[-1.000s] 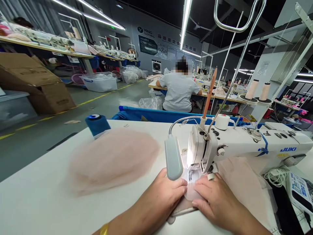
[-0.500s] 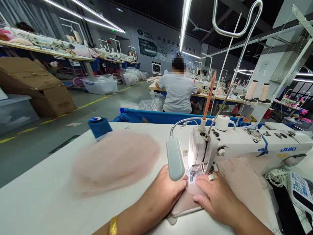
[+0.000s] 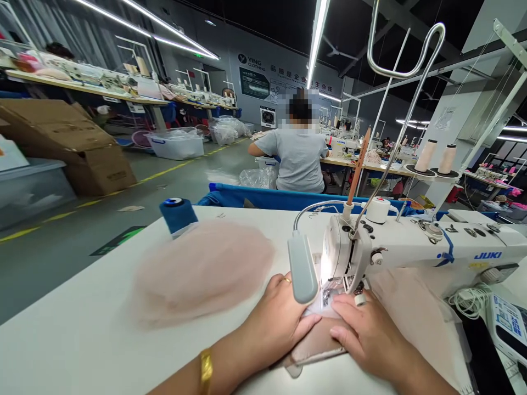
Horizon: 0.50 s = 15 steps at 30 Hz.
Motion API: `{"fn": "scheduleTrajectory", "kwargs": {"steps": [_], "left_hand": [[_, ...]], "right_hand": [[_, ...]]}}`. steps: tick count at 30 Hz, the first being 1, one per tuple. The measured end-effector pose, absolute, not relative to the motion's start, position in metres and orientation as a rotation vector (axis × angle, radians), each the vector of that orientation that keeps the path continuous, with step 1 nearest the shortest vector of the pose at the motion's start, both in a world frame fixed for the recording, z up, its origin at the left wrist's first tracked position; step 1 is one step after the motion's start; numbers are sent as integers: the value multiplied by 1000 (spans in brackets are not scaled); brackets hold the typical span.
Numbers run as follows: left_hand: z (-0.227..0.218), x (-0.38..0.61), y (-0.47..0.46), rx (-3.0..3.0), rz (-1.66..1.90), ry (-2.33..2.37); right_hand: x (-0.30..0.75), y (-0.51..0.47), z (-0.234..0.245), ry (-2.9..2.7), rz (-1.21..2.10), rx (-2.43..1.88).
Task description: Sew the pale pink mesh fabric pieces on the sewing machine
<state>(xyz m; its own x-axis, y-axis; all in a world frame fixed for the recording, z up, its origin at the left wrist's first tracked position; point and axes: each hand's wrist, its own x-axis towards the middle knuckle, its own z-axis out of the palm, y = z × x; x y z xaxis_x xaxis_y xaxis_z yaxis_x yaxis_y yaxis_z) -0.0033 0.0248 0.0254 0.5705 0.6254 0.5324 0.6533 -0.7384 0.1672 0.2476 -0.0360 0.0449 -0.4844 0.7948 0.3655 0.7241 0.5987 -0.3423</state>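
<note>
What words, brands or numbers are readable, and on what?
"JUKI": nearest white sewing machine
"JUKI": distant white sewing machine
"YING CLOTHING": grey back wall
"品质是企业 … 生命线": same wall, partly hidden
Too small or blurred: everything else, including dark green board, white boxy device

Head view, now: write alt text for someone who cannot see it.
A person's left hand and right hand rest on pink fabric at the needle end of a white sewing machine. More pink material and a blue thread cone are on the white table to the left; beyond, a co-worker in gray sits facing away.
</note>
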Motion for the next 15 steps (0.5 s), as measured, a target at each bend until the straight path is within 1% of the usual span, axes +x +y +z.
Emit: {"fn": "scheduleTrajectory", "kwargs": {"steps": [4, 7, 9, 11, 15], "left_hand": [[39, 1, 6, -2700, -873, -1119], [59, 0, -16, -3020, -701, -1068], [70, -2, -24, -3240, -585, -1041], [75, -5, -25, -3321, -650, -1022], [64, -8, -10, -3203, -975, -959]], "right_hand": [[248, -39, 43, -2302, 74, -997], [246, -41, 43, -2288, 80, -820], [243, -41, 43, -2326, 122, -790], [242, -41, 44, -2416, 129, -862], [246, -40, 45, -2562, 19, -1091]]}}
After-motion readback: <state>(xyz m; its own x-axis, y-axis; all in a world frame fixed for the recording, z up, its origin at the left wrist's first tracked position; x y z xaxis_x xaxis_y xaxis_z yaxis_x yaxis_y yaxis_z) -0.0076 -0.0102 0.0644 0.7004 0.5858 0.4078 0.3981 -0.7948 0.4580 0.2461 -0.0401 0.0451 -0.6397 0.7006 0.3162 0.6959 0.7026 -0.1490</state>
